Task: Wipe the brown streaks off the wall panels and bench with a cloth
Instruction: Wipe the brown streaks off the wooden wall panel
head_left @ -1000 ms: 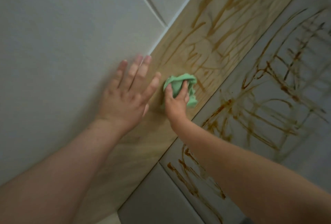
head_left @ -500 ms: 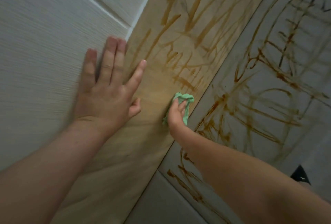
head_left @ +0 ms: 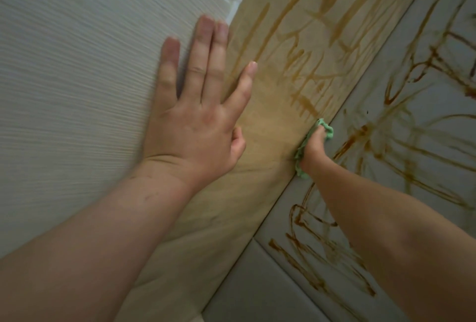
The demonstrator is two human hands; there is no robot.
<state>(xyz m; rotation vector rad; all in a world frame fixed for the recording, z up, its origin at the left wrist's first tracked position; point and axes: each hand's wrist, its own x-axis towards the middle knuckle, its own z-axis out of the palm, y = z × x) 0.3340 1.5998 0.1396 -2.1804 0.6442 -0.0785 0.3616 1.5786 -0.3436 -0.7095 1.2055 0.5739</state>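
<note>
Right hand (head_left: pixel 313 147) slid cloth (head_left: pixel 327 133) to edge of tan panel (head_left: pixel 268 131).

Green cloth (head_left: pixel 326 131) (crumpled) against streaked tan panel (head_left: pixel 270 128).

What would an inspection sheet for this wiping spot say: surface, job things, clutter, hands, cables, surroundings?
Surface: tan panel streak-free near the hands, brown streaks above; grey panel heavily streaked.
Job's things: green cloth bunched at the tan-grey seam.
Clutter: nothing seen.
Grippers: left hand flat across white panel and tan panel; right hand grips the cloth.
Cables: nothing seen.
Surroundings: nothing seen beyond panels.
</note>
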